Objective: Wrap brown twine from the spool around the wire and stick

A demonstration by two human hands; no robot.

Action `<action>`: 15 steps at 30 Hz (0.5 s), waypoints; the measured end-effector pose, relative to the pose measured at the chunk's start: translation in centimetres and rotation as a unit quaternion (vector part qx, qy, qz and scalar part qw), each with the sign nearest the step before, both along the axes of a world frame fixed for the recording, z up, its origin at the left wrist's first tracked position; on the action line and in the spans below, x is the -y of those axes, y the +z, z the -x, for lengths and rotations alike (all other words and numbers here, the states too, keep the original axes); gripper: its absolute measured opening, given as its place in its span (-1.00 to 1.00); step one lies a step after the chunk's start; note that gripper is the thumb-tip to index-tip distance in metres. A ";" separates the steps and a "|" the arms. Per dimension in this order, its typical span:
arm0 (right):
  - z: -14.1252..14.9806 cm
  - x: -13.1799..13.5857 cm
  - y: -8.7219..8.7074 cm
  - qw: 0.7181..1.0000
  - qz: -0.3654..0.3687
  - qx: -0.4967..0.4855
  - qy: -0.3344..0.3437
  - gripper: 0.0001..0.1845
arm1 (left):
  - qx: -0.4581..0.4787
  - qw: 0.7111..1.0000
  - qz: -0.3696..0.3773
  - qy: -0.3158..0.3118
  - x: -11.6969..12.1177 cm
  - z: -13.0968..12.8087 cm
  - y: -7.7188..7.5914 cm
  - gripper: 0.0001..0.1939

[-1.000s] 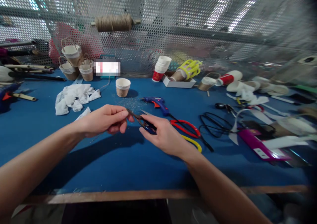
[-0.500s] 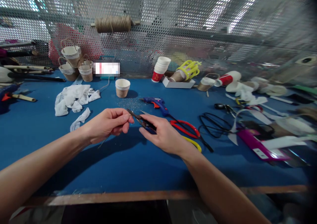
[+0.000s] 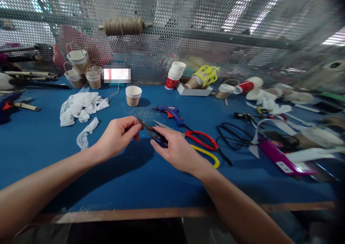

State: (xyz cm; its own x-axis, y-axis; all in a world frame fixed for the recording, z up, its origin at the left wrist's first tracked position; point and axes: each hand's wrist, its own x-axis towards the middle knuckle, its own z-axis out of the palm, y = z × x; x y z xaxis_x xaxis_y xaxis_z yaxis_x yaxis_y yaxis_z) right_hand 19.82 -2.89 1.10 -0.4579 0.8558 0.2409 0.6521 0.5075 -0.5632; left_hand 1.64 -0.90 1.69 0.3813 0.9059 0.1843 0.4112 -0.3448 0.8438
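My left hand (image 3: pixel 118 136) is closed in a pinch, thumb against forefinger. Whatever lies between those fingertips is too small to make out. In my right hand (image 3: pixel 175 147) is a pair of thread snips (image 3: pixel 159 139) with dark blue handles. Their dark blades point left and reach the fingertips of my left hand. Just beyond the hands stands a small twine-wrapped cup (image 3: pixel 133 96) with a white lace rim. A blue glue gun (image 3: pixel 172 114) lies to its right. Large scissors (image 3: pixel 202 139) with a red and a yellow handle lie partly under my right hand.
White lace strips (image 3: pixel 78 107) lie at left, near several small handled baskets (image 3: pixel 93 78). A twine spool (image 3: pixel 123 26) hangs on the mesh wall. Stacked paper cups (image 3: pixel 175 75) stand at the back. Black cable (image 3: pixel 233 136) and a purple power strip (image 3: pixel 283 156) occupy the right side.
My left hand has turned slightly and its fingers have curled in closer. The thin strand hanging below it earlier no longer shows. The snips stay at its fingertips.
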 end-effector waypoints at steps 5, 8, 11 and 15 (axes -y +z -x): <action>0.0 0.0 0.2 1.000 -0.002 -0.003 -0.004 -0.75 | 0.090 0.980 0.165 -0.060 -0.7 0.5 0.2 -0.79; -0.2 -0.1 0.2 1.000 -0.017 -0.007 0.008 -0.72 | 0.191 0.916 0.322 -0.142 -1.2 1.1 0.4 -0.78; -0.3 -0.3 -0.1 1.000 -0.029 0.001 0.012 -0.71 | 0.237 0.884 0.370 -0.159 -1.3 1.3 0.4 -0.82; -0.3 -0.4 -0.5 0.999 -0.031 0.007 -0.001 -0.68 | 0.254 0.903 0.334 -0.099 -0.9 0.7 0.1 -0.84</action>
